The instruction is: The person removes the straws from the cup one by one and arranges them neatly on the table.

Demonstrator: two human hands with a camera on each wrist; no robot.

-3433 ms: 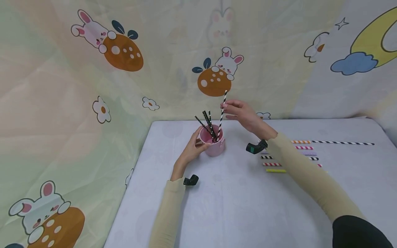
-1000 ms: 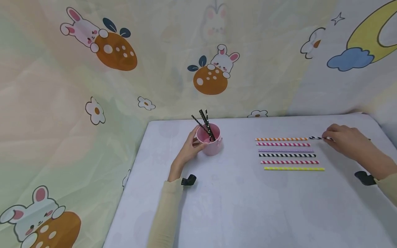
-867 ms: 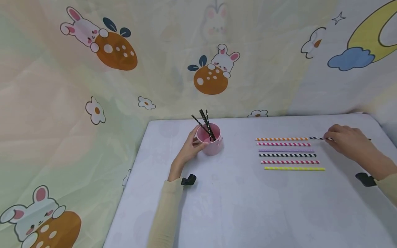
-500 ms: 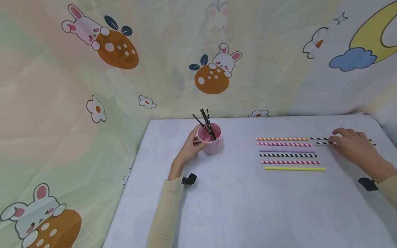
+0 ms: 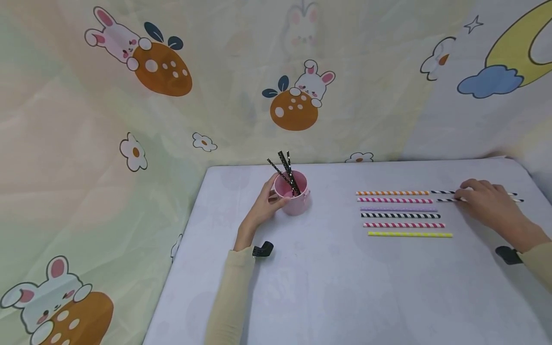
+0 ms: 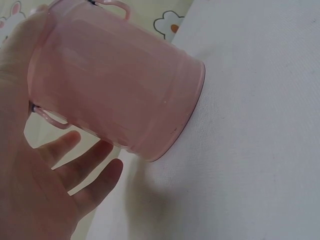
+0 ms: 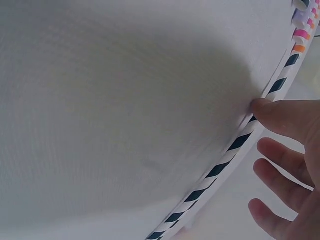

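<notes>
Cup (image 5: 297, 207): gripped near rim by left hand (image 5: 261, 208) | Right of cup: striped straw (image 7: 217, 170), pinched by right hand (image 5: 489, 203) | Likely light, stiff, crushable; hold mid-length, lightly

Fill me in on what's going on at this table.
A person's left hand holds a pink cup that has black dotted straws leaning in it. Their right hand pinches a black-and-white striped straw on the right side of the table; a similar one lies just behind it. Six more straws, in various colours, lie in rows between the two hands.
</notes>
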